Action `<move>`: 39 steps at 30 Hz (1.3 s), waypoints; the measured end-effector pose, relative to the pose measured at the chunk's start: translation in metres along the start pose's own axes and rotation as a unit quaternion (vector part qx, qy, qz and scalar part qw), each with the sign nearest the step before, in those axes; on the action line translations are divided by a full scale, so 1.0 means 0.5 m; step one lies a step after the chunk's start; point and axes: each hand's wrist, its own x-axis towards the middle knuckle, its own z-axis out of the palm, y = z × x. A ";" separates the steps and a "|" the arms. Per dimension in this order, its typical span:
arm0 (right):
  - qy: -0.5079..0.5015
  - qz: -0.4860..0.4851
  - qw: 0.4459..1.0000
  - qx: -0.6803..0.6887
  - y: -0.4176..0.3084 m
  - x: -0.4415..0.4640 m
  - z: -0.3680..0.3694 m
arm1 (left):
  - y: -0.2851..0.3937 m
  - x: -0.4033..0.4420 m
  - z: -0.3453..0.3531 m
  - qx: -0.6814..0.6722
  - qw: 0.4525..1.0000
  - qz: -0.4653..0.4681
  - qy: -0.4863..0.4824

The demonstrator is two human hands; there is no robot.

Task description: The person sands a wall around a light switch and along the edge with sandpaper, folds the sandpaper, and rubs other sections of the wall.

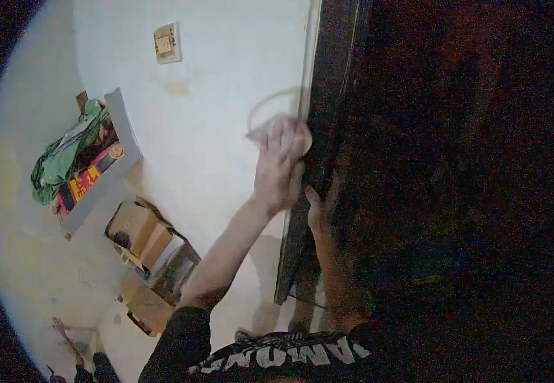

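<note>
My left hand [279,163] is pressed up to the white wall, right where it meets the dark door frame [328,70]. Its fingers curl over a pale, rounded thing [307,139], mostly covered by the hand, whose kind I cannot make out. A curved grey line, perhaps a shadow, arcs on the wall above the fingers. Lower and to the right, my right hand [321,201] lies against the dark frame, with its thumb apart from the stretched fingers. Darkness partly hides those fingers.
A light switch [167,43] is on the wall. To the left, a shelf [124,124] bears a green bag [69,156] and a red-yellow packet [85,182]. Cardboard boxes [140,233] stand below it. Another person's arm [66,335] shows at bottom left. The right side is very dark.
</note>
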 end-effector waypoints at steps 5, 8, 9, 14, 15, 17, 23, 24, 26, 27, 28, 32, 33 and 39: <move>-0.050 -0.012 0.999 -0.006 -0.069 0.029 -0.010 | -0.018 0.128 -0.036 0.014 0.999 0.042 0.017; -0.053 -0.011 0.998 -0.019 -0.081 0.018 -0.014 | -0.022 0.028 -0.022 0.030 1.000 0.006 0.004; -0.052 -0.009 0.999 -0.001 -0.087 0.017 -0.011 | -0.022 -0.024 -0.017 0.037 0.999 -0.012 0.000; -0.030 0.072 0.995 0.058 -0.007 0.004 -0.019 | -0.104 -0.276 -0.024 0.041 0.980 -0.195 0.023; -0.033 0.083 0.993 0.078 -0.002 -0.006 -0.018 | -0.114 -0.266 -0.034 0.030 0.976 -0.210 0.044; 0.016 0.083 0.993 0.088 -0.045 -0.015 0.006 | -0.142 -0.196 -0.052 0.009 0.966 -0.242 0.090; 0.044 0.115 0.986 0.112 -0.064 -0.024 0.000 | -0.210 0.119 -0.126 0.045 0.988 -0.104 0.108; 0.056 0.108 0.989 0.085 -0.055 -0.026 -0.006 | -0.219 0.135 -0.133 0.091 0.993 -0.053 0.055; 0.039 0.020 0.997 0.062 0.030 -0.028 -0.036 | -0.187 0.099 -0.147 0.099 0.993 -0.018 -0.069; 0.041 -0.001 0.998 0.051 0.032 -0.030 -0.036 | -0.168 0.073 -0.155 0.100 0.986 -0.001 -0.131; 0.044 -0.022 0.998 0.040 0.033 -0.032 -0.035 | -0.207 -0.008 -0.127 -0.133 0.973 -0.169 -0.084; 0.069 -0.065 0.995 0.014 0.088 -0.042 -0.048 | -0.343 -0.231 -0.120 0.018 0.980 -0.117 0.160; 0.045 -0.027 0.998 0.031 0.066 -0.035 -0.051 | -0.346 -0.218 -0.123 0.028 0.962 -0.181 0.204; 0.016 0.074 0.988 0.133 -0.043 -0.001 -0.025 | -0.336 0.040 -0.176 0.002 0.941 -0.296 0.162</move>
